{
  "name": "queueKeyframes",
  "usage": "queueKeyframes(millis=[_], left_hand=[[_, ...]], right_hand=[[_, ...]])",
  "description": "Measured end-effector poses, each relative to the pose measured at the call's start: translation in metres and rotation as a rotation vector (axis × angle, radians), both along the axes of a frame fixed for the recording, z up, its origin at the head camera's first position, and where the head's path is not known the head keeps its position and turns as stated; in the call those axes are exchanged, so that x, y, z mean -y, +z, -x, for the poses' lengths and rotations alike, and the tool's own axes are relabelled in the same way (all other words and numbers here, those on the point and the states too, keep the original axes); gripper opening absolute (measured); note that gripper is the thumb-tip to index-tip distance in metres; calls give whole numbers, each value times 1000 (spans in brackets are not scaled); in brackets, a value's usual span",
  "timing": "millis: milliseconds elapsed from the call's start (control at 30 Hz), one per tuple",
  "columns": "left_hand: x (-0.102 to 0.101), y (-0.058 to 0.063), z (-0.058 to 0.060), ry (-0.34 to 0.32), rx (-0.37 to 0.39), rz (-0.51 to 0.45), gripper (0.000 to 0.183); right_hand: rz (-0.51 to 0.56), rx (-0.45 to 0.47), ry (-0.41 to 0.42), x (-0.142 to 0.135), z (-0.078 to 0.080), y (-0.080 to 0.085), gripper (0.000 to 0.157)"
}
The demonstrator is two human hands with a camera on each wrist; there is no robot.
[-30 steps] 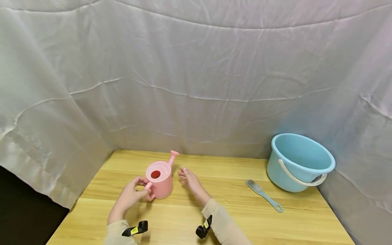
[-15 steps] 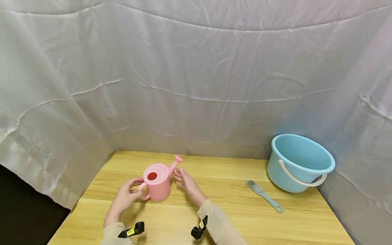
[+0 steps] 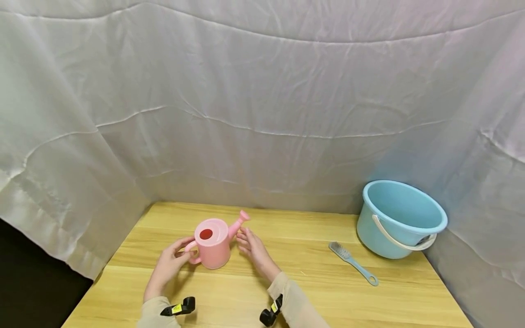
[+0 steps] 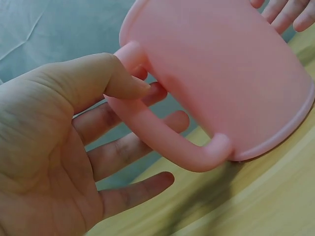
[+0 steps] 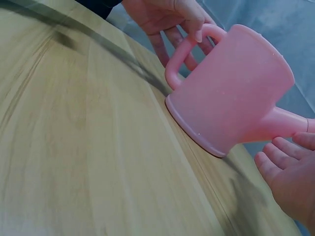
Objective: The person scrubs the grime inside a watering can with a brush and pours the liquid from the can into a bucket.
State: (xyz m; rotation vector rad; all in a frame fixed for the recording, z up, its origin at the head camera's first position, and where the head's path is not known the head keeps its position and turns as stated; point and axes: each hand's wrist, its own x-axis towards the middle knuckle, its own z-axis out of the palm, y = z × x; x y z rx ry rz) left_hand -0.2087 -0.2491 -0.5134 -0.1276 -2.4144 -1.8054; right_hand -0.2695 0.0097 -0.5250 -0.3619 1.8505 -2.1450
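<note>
At the near edge, the yellow label (image 3: 177, 309) on the left wrist camera (image 3: 188, 304) is too small to read. Just beyond, the left grip (image 3: 166, 265) lightly pinches the handle (image 4: 165, 140) of a pink watering can (image 3: 214, 253) standing on the bench (image 3: 369, 310); the right grip (image 3: 256, 254), fingers loosely extended, sits by the spout (image 3: 236, 226), gripping nothing. Probably light, stiff, slick plastic, best lifted by its handle.

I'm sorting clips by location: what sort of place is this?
Probably a staged filming booth rather than a lived-in room: a silvery-grey draped fabric curtain surrounds three sides of a yellow wood-grain tabletop, and small black yellow-labelled devices are worn at both wrists.
</note>
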Motion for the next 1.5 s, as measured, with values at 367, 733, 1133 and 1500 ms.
queueKeyframes(millis=[367, 733, 1133, 1500], left_hand=[[-10, -3, 6, -15, 26, -18, 44], [-30, -3, 14, -104, 56, -74, 46], [-55, -3, 23, -220, 26, -71, 44], [-85, -8, 29, -355, 14, -76, 42]], right_hand=[[26, -1, -43, -13, -11, 2, 72], [35, 33, -106, -35, -22, 2, 78], [76, 90, -199, -63, -43, 6, 76], [88, 113, -302, -92, -66, 5, 75]])
